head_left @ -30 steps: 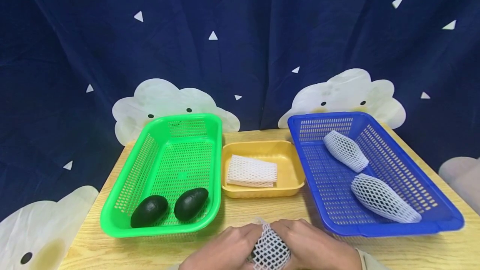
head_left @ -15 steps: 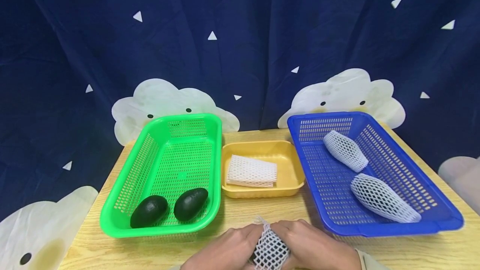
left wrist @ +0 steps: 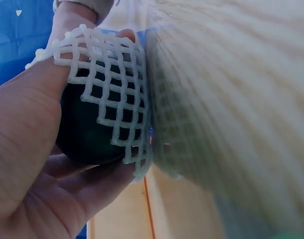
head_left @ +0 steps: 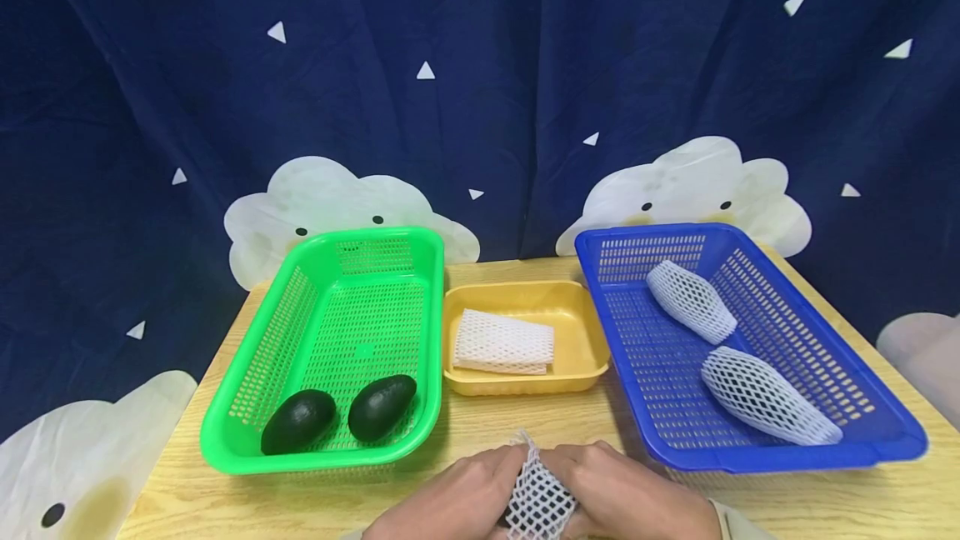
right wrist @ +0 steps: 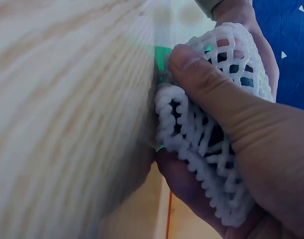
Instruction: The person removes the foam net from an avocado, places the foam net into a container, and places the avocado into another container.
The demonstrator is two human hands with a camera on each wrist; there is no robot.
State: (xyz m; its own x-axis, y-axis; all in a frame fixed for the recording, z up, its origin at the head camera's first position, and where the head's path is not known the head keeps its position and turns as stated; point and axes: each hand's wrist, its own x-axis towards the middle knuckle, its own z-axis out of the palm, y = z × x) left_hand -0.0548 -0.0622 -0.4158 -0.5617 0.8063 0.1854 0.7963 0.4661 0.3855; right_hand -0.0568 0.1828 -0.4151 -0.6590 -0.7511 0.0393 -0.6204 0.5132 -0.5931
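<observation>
Foam-netted avocado (head_left: 542, 500), head view: held between the left hand (head_left: 453, 497) and right hand (head_left: 630, 494), in front of the yellow tray (head_left: 525, 387). Bare tabletop separates hands from tray; the green basket (head_left: 437, 315) and blue basket (head_left: 787, 461) flank this space closely. Surface: wooden table (head_left: 495, 427); navy curtain (head_left: 480, 23) behind. I see virtually no change from the earlier frame.

Left wrist view: fingers curl around the avocado's exposed dark side.

Right wrist view: thumb and finger pinch the foam net (right wrist: 204, 183) near its rim.

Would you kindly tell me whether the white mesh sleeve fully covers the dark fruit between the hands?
No, the left wrist view shows part of the dark fruit bare beyond the white mesh sleeve's edge.
</observation>
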